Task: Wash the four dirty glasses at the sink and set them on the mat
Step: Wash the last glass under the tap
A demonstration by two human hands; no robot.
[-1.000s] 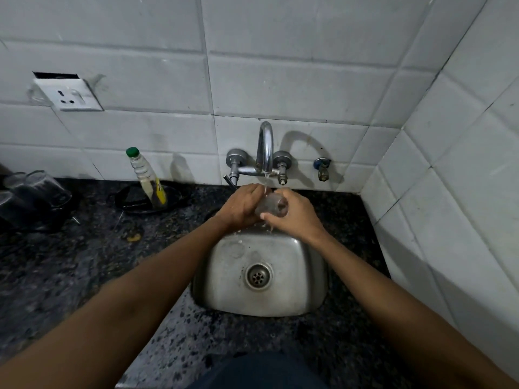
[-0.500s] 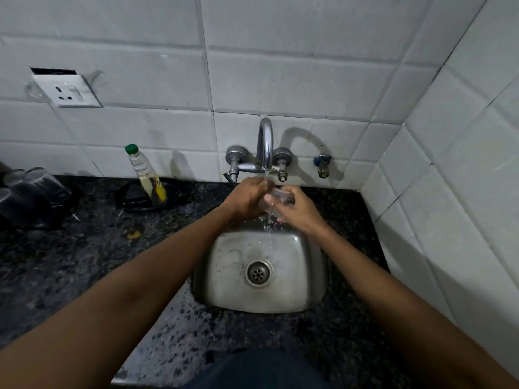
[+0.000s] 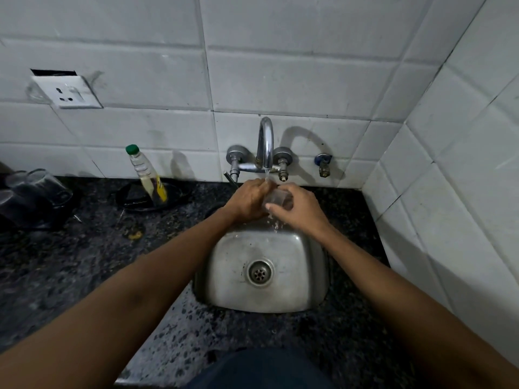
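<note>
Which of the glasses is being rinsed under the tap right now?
The clear glass held between the left hand and right hand, under the tap's stream over the sink. The other glasses sit untouched at the far left of the counter.

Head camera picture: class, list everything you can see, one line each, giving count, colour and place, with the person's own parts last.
small clear drinking glass: one, transparent, under the water stream, held in both hands
curved chrome tap: one, silver, on the wall above the sink, running
stainless steel sink: one, grey, set in the counter
speckled stone counter: one, black, around the sink
clear plastic bottle with green cap: one, leaning in the dish
round black dish: one, left of the tap
clear glasses: several, far left, count unclear
white wall socket: one, upper left
left hand: one, grips the glass
right hand: one, grips the glass
</note>
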